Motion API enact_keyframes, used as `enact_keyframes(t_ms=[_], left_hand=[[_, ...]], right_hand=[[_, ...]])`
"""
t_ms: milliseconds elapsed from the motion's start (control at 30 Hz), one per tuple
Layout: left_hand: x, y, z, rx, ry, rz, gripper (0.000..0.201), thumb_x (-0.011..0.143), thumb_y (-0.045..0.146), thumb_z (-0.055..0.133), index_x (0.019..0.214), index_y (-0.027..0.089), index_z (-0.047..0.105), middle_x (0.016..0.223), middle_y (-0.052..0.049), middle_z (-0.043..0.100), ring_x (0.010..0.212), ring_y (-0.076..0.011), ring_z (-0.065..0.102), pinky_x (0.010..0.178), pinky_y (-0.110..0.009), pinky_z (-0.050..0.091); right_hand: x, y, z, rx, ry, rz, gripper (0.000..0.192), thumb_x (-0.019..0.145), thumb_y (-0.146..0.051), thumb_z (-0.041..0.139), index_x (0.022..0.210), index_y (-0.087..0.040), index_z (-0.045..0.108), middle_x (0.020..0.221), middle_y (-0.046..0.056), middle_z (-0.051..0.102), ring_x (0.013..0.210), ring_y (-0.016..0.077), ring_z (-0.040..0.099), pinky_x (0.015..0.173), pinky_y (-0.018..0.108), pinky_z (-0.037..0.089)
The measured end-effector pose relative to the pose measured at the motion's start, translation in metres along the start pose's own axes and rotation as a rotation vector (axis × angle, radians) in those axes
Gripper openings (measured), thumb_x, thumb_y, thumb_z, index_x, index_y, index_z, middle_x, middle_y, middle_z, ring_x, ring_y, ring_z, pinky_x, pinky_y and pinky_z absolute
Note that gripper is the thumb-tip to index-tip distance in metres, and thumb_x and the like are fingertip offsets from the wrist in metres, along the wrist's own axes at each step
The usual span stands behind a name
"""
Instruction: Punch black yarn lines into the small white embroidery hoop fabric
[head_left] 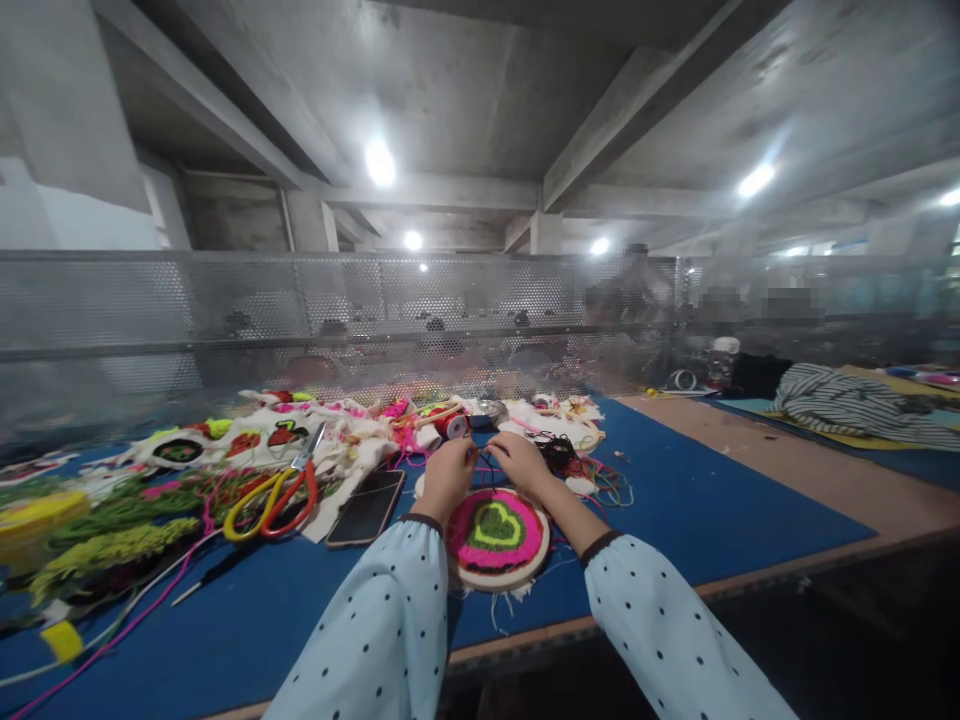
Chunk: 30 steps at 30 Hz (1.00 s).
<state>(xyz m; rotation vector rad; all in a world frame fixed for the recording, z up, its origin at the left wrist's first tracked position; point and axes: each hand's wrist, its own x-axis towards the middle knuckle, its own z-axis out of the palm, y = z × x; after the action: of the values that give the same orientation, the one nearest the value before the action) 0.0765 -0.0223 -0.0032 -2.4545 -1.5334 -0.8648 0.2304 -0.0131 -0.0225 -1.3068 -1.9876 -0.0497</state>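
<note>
An embroidery hoop (pixel 538 570) lies on the blue table mat close to the front edge. Its cloth carries a yarn design (pixel 499 532): a dark green heart outlined in lime, a pink surround and some dark stitching along the lower rim. Above the hoop's far side, my left hand (pixel 448 478) and my right hand (pixel 523 465) are close together with fingers pinched. Between the fingertips runs black yarn (pixel 491 470), which dangles toward the hoop. A tangle of black yarn (pixel 556 452) lies just beyond my right hand.
Left of the hoop lie a phone (pixel 366 508) and scissors with yellow and orange handles (pixel 279 500). Green yarn bundles (pixel 120 550) and a yellow tub (pixel 37 520) are farther left. Fabric scraps (pixel 352 435) line the back, before a perforated metal screen (pixel 375 310). Striped cloth (pixel 847 400) is far right.
</note>
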Motion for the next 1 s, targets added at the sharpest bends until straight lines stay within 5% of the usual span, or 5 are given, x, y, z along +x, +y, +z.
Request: enact_keyframes(t_ms=[200, 333, 533, 1000], left_hand=[[0.0, -0.008, 0.002, 0.1, -0.029, -0.115, 0.023, 0.083, 0.016, 0.04, 0.083, 0.015, 0.063, 0.088, -0.01, 0.064, 0.086, -0.0193, 0.057, 0.069, -0.025, 0.038], [0.002, -0.014, 0.002, 0.093, -0.015, -0.172, 0.025, 0.083, 0.012, 0.038, 0.082, 0.012, 0.063, 0.087, -0.011, 0.063, 0.085, -0.0198, 0.057, 0.071, -0.026, 0.038], [0.003, -0.007, 0.004, -0.037, 0.016, -0.003, 0.024, 0.08, 0.013, 0.041, 0.085, 0.012, 0.065, 0.088, -0.01, 0.064, 0.087, -0.0188, 0.055, 0.077, -0.026, 0.039], [0.001, -0.008, 0.014, -0.013, -0.155, 0.072, 0.026, 0.079, 0.014, 0.042, 0.086, 0.014, 0.067, 0.09, -0.011, 0.064, 0.089, -0.0197, 0.056, 0.079, -0.028, 0.04]], right_hand=[[0.002, 0.005, -0.007, 0.042, 0.128, 0.069, 0.024, 0.087, -0.026, 0.045, 0.093, -0.019, 0.066, 0.094, 0.006, 0.065, 0.088, 0.0165, 0.056, 0.076, 0.026, 0.039], [0.002, 0.003, -0.008, 0.123, 0.051, -0.045, 0.023, 0.085, -0.027, 0.05, 0.096, -0.02, 0.068, 0.091, 0.005, 0.067, 0.085, 0.0154, 0.058, 0.074, 0.024, 0.04], [-0.001, 0.0, 0.003, 0.055, -0.197, -0.12, 0.016, 0.079, -0.025, 0.057, 0.084, -0.021, 0.072, 0.079, 0.002, 0.069, 0.073, 0.014, 0.058, 0.064, 0.022, 0.037], [-0.004, -0.006, -0.006, -0.148, -0.114, 0.131, 0.023, 0.08, -0.039, 0.053, 0.075, -0.022, 0.069, 0.073, 0.003, 0.067, 0.068, 0.0146, 0.058, 0.056, 0.022, 0.033]])
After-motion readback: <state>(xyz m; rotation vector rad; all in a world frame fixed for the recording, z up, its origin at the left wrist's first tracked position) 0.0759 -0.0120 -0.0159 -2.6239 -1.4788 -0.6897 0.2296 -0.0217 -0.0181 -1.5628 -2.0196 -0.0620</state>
